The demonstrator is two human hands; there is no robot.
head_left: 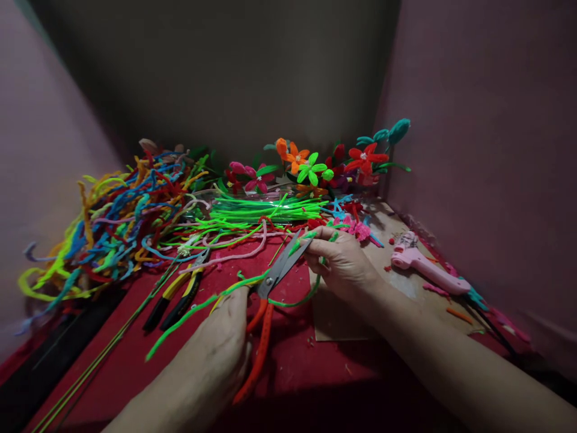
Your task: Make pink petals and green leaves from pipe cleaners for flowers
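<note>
My left hand (223, 337) is closed round the orange-handled scissors (260, 349), its fingers mostly hidden behind them. The blades point up and away, parted slightly towards my right hand (342, 261). That hand pinches a green pipe cleaner (295, 245) at the blade tips, with more green loops around its fingers. A long green pipe cleaner (184, 316) trails leftward over my left hand; whether it is the same strand I cannot tell. Beyond the blades lies a bundle of bright green pipe cleaners (265, 207) in clear wrapping.
Yellow-and-black pliers (178, 294) and thin green stems (108, 343) lie left on the red surface. A tangled pile of coloured pipe cleaners (121, 222) stands far left. Fuzzy flowers (311, 169) line the back. On the right, a pink glue gun (426, 267) rests on cardboard (333, 319).
</note>
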